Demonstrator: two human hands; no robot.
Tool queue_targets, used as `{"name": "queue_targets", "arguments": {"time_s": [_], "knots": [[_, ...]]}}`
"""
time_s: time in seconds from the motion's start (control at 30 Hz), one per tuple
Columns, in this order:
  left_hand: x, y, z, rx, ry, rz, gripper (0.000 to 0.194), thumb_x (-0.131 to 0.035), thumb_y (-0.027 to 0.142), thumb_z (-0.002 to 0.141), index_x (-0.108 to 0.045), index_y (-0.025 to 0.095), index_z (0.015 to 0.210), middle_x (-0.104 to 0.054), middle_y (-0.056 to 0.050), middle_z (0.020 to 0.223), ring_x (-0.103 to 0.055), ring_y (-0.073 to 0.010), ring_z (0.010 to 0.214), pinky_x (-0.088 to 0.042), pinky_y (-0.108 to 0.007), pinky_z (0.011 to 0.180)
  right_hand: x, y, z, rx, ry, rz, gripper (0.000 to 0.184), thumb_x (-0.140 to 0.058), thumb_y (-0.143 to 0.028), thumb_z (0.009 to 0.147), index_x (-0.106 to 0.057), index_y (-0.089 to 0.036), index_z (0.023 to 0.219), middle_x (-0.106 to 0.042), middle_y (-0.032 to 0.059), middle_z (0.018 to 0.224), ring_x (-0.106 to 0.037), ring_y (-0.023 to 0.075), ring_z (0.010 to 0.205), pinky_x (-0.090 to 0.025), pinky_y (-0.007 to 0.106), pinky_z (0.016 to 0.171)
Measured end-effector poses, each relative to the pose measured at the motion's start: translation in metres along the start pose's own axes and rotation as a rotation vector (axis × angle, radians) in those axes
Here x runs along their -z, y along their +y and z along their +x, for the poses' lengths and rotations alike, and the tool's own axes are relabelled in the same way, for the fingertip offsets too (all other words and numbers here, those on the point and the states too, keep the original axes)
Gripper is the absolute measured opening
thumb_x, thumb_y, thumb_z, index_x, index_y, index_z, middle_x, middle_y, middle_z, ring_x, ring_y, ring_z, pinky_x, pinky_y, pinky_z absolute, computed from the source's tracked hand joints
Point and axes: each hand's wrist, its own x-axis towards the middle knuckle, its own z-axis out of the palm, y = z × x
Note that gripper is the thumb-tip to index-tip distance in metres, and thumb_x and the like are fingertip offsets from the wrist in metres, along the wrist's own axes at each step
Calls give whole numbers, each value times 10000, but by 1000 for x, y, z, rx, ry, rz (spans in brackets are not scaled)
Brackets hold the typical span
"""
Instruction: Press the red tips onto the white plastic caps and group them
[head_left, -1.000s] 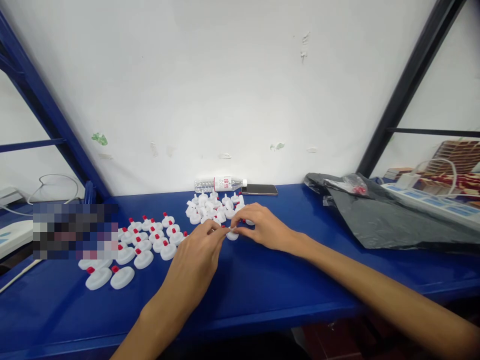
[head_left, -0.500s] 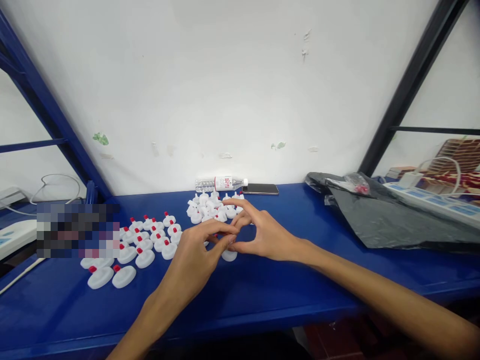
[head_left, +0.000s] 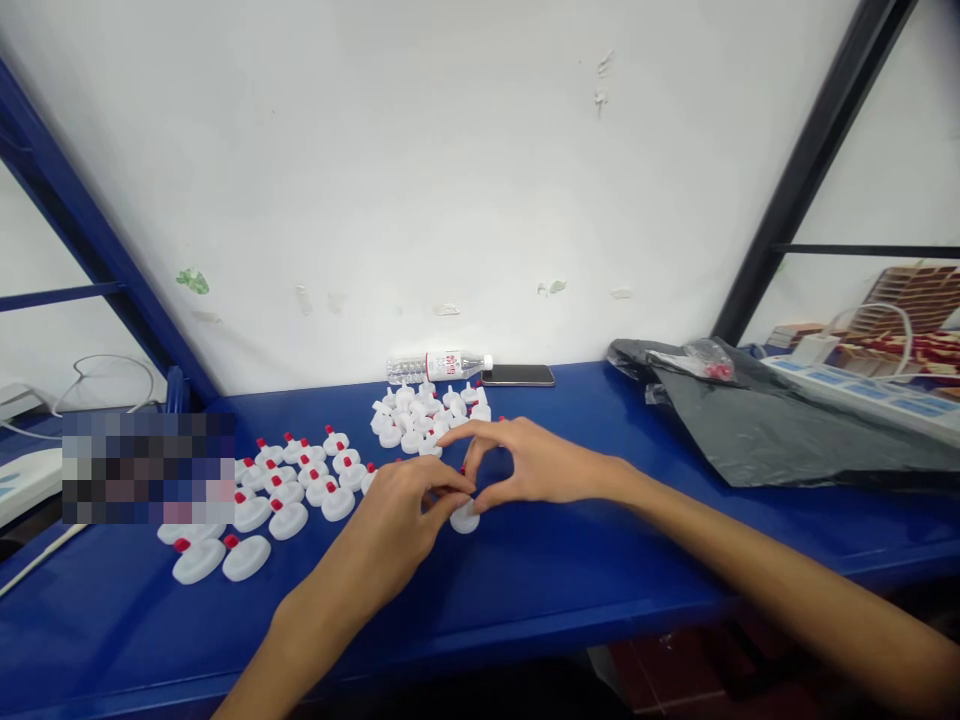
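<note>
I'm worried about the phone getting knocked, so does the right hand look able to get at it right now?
Probably yes: the phone lies uncovered beyond the right hand, with blue tabletop showing between them. That hand is at a white piece, though, and would likely have to leave it first.

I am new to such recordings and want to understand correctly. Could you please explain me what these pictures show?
No machine here: a person's bare left hand and right hand, seen from a camera worn on the head. They meet at one small white piece on the blue table; exactly what each pinches is hidden. To the left stand red-tipped white pieces; farther back lies a heap of white pieces. By the wall lie a bottle and a phone; a black plastic bag lies at right.
</note>
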Motion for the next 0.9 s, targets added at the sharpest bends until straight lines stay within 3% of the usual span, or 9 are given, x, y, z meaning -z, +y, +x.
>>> {"name": "queue_targets", "arguments": {"time_s": [0.13, 0.2, 0.37, 0.5, 0.67, 0.9], "knots": [[4, 2, -2, -9, -2, 98, 221, -597, 171, 887, -796, 266, 868, -785, 1, 882, -696, -184, 779, -490, -288, 715, 15, 7, 1, 7, 241, -136, 200, -678, -349, 931, -725, -259, 1103, -761, 17, 1056, -691, 206, 1016, -492, 353, 932], [5, 1, -3, -14, -5, 157, 236, -581, 165, 880, -795, 262, 858, -788, -6, 879, -701, -191, 771, -494, -291, 703, 16, 18, 1, -10, 345, -272, 177, -593, -308, 985, -734, -251, 1077, -752, 35, 1115, -671, 218, 1061, -492, 377, 940], [8, -9, -5, -3, 29, 286, 281, -532, 175, 873, -801, 257, 854, -798, -37, 870, -723, -223, 758, -510, -307, 680, 2, 47, 3, 10, 285, -616, 312, -562, -274, 1001, -676, -221, 1287, -697, 107, 1275, -577, 290, 1229, -440, 496, 1040], [13, -15, -7, 53, 57, 363, 307, -508, 160, 869, -797, 264, 858, -796, -43, 841, -732, -243, 745, -497, -313, 671, -4, 57, 4, -27, 237, -714, 317, -546, -247, 1012, -668, -196, 1300, -710, 117, 1246, -597, 297, 1202, -454, 476, 1004], [20, -8, -8, 153, 36, 465, 293, -507, 169, 885, -784, 263, 873, -795, -46, 870, -732, -275, 785, -462, -320, 645, 3, 50, 6, 1, 274, -625, 226, -542, -224, 1019, -725, -188, 1147, -767, 86, 1057, -682, 254, 1007, -482, 422, 915], [23, -6, -6, 201, -25, 511, 269, -520, 203, 927, -773, 243, 1009, -788, -61, 981, -720, -310, 925, -483, -373, 740, 12, 21, 4, 19, 469, -240, 208, -553, -297, 1010, -706, -247, 1142, -738, 53, 1124, -669, 223, 1043, -507, 382, 921]]}}
